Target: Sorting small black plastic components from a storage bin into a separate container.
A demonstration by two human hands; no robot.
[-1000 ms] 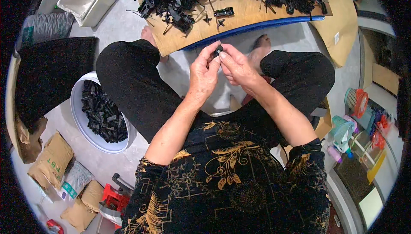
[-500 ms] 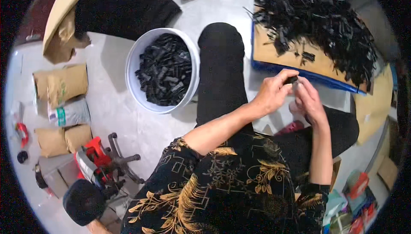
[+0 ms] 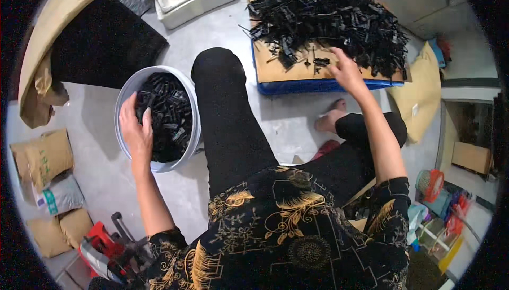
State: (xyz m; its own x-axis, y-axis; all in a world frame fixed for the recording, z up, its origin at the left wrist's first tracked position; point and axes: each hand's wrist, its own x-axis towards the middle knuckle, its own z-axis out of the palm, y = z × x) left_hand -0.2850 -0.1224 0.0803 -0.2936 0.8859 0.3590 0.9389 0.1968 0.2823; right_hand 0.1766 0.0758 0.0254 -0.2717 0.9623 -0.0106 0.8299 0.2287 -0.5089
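My left hand (image 3: 138, 130) hangs over the left rim of a white bucket (image 3: 196, 125), its fingers spread and nothing visibly gripped. Small black plastic pieces (image 3: 172, 115) fill much of that bucket. On the right, my right hand (image 3: 348, 73) hovers at the near edge of a cardboard sheet (image 3: 286, 72), with fingers apart. A heap of black plastic parts with thin sprues (image 3: 323, 14) covers most of the sheet. One loose black piece (image 3: 321, 62) lies just left of my right fingertips.
A blue-sided support (image 3: 275, 88) carries the cardboard. White foam boxes (image 3: 199, 1) stand at the back; a large open sack with a black interior (image 3: 106, 41) lies far left. Brown packages (image 3: 45, 163) and a red-and-grey machine (image 3: 101, 247) sit at the left. My knees flank the middle.
Both hands were together over my right leg, with a small dark piece between them. They have parted: left hand to the bucket, right hand to the cardboard. The view has shifted right.
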